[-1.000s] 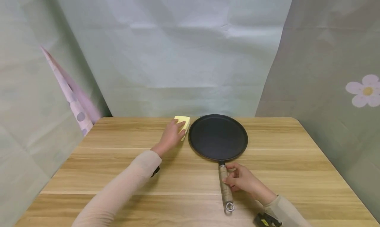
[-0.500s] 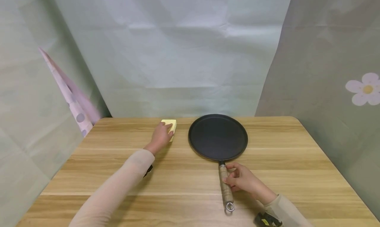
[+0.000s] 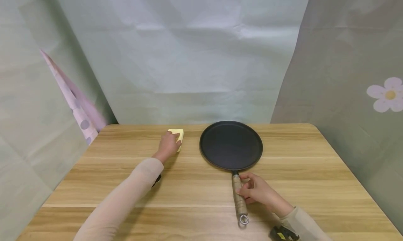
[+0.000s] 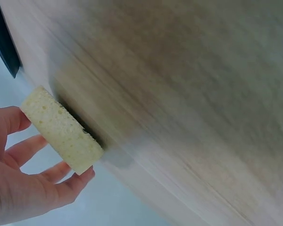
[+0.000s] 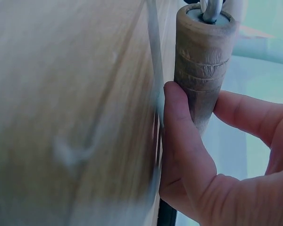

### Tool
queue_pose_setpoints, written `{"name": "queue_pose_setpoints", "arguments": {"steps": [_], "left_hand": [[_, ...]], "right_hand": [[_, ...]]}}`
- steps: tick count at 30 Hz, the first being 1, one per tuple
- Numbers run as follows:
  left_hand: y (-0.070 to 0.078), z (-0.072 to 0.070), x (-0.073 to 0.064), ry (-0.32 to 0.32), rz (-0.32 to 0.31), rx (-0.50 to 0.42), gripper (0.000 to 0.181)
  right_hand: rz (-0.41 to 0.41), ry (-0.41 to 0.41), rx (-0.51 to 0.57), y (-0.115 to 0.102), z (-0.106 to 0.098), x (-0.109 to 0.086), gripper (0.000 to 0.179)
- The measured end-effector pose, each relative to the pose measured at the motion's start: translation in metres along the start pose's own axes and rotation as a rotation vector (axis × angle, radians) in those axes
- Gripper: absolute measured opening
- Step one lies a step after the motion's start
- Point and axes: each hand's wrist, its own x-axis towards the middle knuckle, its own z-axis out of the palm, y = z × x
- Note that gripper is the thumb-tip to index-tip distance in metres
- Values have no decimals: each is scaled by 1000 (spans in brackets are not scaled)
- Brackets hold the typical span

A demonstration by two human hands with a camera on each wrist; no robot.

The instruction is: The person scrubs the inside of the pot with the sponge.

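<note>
My left hand (image 3: 167,146) grips a pale yellow sponge (image 3: 179,135) near the table's far edge, left of the pan. In the left wrist view, the thumb and fingers hold the block-shaped sponge (image 4: 61,129) by its sides, close over the wood; whether it touches the table I cannot tell. A round, flat black frying pan (image 3: 231,145) lies with its handle toward me. My right hand (image 3: 258,190) pinches the wooden handle (image 3: 241,204) from the right. In the right wrist view the handle (image 5: 202,56) sits between thumb and fingers, its metal ring at the end.
The wooden table (image 3: 299,185) has pale fabric hangings (image 3: 201,59) behind it and at both sides. A pink dotted fold (image 3: 83,118) of cloth hangs by the back left corner. Each wrist wears a dark strapped device (image 3: 283,233).
My left hand has slid the sponge leftward, away from the pan, and slightly toward me, slowing in the last half second. The pan and the right hand have stayed in place.
</note>
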Motion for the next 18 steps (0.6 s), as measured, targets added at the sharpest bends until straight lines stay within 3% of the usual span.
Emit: {"name": "queue_pose_setpoints", "arguments": {"steps": [9,18], "left_hand": [[1,5,2,-33,-46,14,44],[0,-2,-7,-51,-35,43,47]], "right_hand": [[2,11,3,-1,0,-1,57],[3,-20,10,-1,0,1,58]]}}
